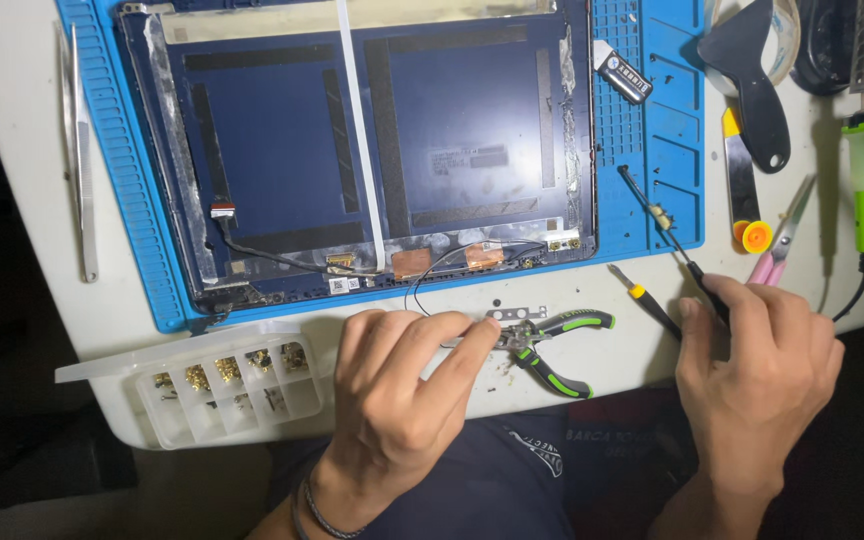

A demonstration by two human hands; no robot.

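Bracket [518,314], a small flat silver metal strip with holes along it, lies on the white table [22,200] near the front edge, just beyond the pliers [552,345] and just right of the left hand's fingertips. Biggest thing in view is the dark blue laptop lid [372,140], lying inside-up on a blue mat [667,130] at the far side, with foil tape round its edges, a white ribbon strip down the middle and black cables trailing off its near edge. Near left sits a clear parts box [222,390], its lid open, brass bits in the compartments. Left hand [402,400] rests on the table, thumb and forefinger pinched tight on a thin silver piece that runs toward the pliers' nose; what that piece is, I cannot tell. Pliers have black and green handles, spread apart. Right hand [757,375] is curled shut round a black screwdriver [672,240], its shaft pointing away to the far left over the mat's corner. A smaller yellow-collared driver [642,298] lies between the hands.
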